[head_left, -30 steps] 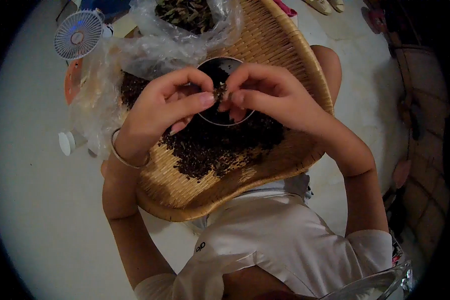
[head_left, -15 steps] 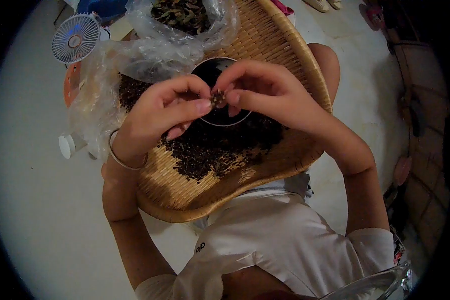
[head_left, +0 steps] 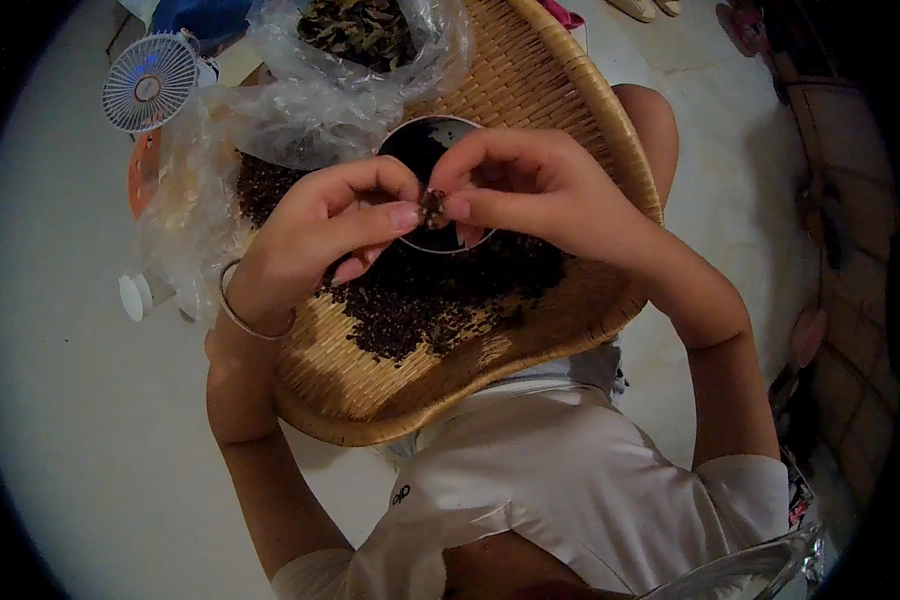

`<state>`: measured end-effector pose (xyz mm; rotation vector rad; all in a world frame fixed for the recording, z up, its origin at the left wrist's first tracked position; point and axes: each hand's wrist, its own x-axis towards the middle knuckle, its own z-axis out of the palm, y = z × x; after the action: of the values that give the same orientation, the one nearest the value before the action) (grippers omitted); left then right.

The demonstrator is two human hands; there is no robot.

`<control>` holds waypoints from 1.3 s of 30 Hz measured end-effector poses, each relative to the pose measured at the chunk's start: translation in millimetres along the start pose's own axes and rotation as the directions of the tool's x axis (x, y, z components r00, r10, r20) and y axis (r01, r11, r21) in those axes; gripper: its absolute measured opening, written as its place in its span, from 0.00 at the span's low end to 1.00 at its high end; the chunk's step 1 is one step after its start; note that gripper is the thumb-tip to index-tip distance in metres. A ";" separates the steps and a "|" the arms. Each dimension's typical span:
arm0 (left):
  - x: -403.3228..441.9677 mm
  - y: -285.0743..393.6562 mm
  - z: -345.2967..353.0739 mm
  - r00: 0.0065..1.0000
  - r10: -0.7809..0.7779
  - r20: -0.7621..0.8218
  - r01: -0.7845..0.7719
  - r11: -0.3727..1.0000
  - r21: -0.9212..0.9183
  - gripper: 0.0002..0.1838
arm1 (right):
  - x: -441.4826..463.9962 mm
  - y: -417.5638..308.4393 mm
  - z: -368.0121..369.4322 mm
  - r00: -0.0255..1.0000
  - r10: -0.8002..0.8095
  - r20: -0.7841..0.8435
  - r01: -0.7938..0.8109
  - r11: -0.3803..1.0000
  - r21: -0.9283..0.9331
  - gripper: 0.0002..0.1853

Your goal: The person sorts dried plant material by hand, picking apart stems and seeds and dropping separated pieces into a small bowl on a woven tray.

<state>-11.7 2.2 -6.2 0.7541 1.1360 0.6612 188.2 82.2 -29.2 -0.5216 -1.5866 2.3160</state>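
Note:
A small brown dried plant piece [head_left: 432, 208] is pinched between the fingertips of both hands. My left hand [head_left: 345, 215] grips it from the left, with a band round the wrist. From the right, my right hand [head_left: 515, 190] holds it between thumb and forefinger. Beneath them sits a round bowl [head_left: 420, 133] with a pale rim and a dark inside, partly hidden by the hands. Dark crumbly bits [head_left: 420, 300] lie around the bowl on a woven tray [head_left: 360, 405], which rests on the lap.
A clear plastic bag [head_left: 310, 110] at the top holds dried leaves [head_left: 358, 30]. At the left are a small white fan [head_left: 150, 82], an orange object [head_left: 143, 172] and a white cap-like item [head_left: 136, 297]. Footwear [head_left: 640, 8] lies at the top right.
The hands and the bowl have shifted slightly left in view. The plant piece has turned between the fingertips, and the right thumb now presses close against it.

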 end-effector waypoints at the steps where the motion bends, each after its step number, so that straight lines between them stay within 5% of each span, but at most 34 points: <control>1: 0.1 -0.7 -0.4 1.000 0.002 -0.004 -0.002 1.000 0.000 0.08 | 0.2 -0.5 -0.2 1.000 0.012 0.003 -0.012 1.000 0.005 0.09; 8: 0.2 -2.1 -1.5 1.000 0.024 -0.002 -0.024 1.000 0.006 0.09 | 2.3 -0.1 0.1 0.996 0.087 0.019 -0.089 0.986 0.141 0.06; 39: 0.9 -5.0 -6.6 0.999 0.045 -0.016 -0.045 0.999 0.000 0.10 | 4.9 -1.4 -1.1 0.997 0.075 0.018 -0.077 0.987 0.139 0.10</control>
<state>-17.3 1.2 -12.3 0.7775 1.1361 0.7058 184.3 85.7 -28.8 -0.5436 -1.4195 2.4694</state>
